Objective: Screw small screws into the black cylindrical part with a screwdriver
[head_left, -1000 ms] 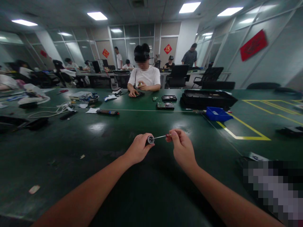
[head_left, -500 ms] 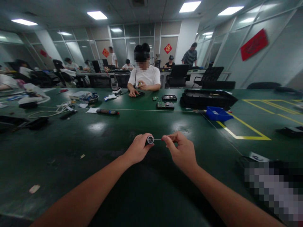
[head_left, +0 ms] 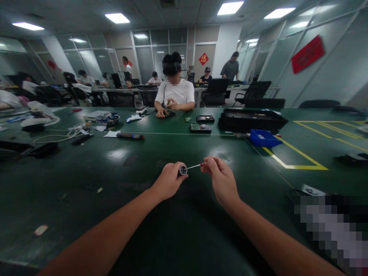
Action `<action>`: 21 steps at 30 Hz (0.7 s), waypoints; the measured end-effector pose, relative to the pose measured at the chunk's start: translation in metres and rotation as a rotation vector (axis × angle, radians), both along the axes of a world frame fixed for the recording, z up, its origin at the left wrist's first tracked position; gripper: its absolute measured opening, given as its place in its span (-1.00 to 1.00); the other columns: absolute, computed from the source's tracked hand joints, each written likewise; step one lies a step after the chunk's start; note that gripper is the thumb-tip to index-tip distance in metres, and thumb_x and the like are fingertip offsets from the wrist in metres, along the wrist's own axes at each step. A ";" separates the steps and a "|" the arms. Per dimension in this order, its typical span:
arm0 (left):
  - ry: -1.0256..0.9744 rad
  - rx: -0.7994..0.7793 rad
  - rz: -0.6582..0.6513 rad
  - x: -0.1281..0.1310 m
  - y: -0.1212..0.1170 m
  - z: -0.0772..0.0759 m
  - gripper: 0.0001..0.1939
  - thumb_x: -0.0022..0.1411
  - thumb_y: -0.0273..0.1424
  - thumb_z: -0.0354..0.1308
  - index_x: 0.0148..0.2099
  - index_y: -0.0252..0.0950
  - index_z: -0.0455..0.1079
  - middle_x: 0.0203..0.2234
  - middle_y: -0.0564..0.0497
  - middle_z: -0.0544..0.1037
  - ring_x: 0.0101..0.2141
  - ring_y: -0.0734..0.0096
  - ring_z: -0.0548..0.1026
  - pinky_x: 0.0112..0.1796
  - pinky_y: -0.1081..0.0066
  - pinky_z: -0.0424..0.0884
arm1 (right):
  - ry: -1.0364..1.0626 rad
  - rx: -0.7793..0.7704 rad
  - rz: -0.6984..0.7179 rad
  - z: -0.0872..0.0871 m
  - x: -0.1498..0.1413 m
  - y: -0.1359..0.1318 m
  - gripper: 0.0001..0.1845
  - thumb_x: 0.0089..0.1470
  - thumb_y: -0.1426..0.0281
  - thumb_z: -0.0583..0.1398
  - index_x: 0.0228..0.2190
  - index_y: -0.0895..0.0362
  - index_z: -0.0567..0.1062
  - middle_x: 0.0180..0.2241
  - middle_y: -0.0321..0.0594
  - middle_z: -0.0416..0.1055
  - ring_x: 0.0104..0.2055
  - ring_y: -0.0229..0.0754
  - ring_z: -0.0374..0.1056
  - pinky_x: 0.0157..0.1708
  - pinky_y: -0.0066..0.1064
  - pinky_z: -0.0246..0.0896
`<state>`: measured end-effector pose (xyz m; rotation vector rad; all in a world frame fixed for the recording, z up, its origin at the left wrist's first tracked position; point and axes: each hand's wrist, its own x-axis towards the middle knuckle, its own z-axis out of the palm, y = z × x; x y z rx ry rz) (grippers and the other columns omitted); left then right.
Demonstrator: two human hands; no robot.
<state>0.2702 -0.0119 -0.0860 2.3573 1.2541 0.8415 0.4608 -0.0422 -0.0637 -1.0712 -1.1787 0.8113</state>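
Note:
My left hand (head_left: 168,180) is wrapped round a dark cylindrical part, like a flashlight body (head_left: 183,170), with its round silver-rimmed open end turned towards me. In my right hand (head_left: 222,176) is a thin screwdriver (head_left: 194,166) with a red handle, held between thumb and fingers. Its slim metal shaft points left and its tip reaches the silver-rimmed end, slanting slightly down. Whether the tip touches something inside the cylinder is too small to tell. Both hands are above the dark green table (head_left: 138,234).
Further off lie an electric screwdriver-like tool (head_left: 130,136), opened devices with circuit boards (head_left: 200,128), a blue bin (head_left: 265,138) and a long black tray (head_left: 253,119). A person (head_left: 174,94) sits opposite. A white cable (head_left: 61,137) lies at the left, a blurred-out object (head_left: 330,226) at the near right.
My right hand has shifted slightly right and up, and its fingers have changed position on the screwdriver handle. The shaft now slants more. My left hand with the flashlight body has hardly moved.

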 end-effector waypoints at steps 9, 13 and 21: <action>0.062 0.010 0.005 -0.003 0.008 -0.001 -0.89 0.33 -0.39 0.14 -0.10 -0.22 0.32 -0.25 0.00 0.51 -0.16 0.19 0.44 0.02 0.09 0.26 | 0.284 -0.165 -0.004 -0.015 0.005 0.018 -0.75 0.17 0.16 0.17 -0.38 0.08 0.45 -0.44 -0.24 0.41 -0.43 -0.17 0.38 -0.30 -0.22 0.42; 0.022 -0.025 -0.011 -0.001 0.008 -0.004 -0.89 0.33 -0.39 0.14 -0.09 -0.23 0.32 -0.24 0.00 0.51 -0.16 0.19 0.44 -0.01 0.11 0.29 | 0.084 -0.055 -0.029 -0.012 0.005 0.011 -0.72 0.22 0.13 0.14 -0.28 0.09 0.45 -0.35 -0.22 0.47 -0.33 -0.16 0.43 -0.21 -0.22 0.38; -0.067 -0.059 -0.002 -0.002 0.005 -0.004 -0.80 0.31 -0.46 0.13 -0.02 -0.23 0.31 -0.17 -0.04 0.50 -0.13 0.19 0.44 -0.08 0.19 0.34 | -0.328 0.060 -0.080 -0.001 0.001 -0.005 -0.72 0.32 0.17 0.05 -0.20 0.08 0.43 -0.34 -0.20 0.52 -0.28 -0.14 0.48 -0.20 -0.25 0.31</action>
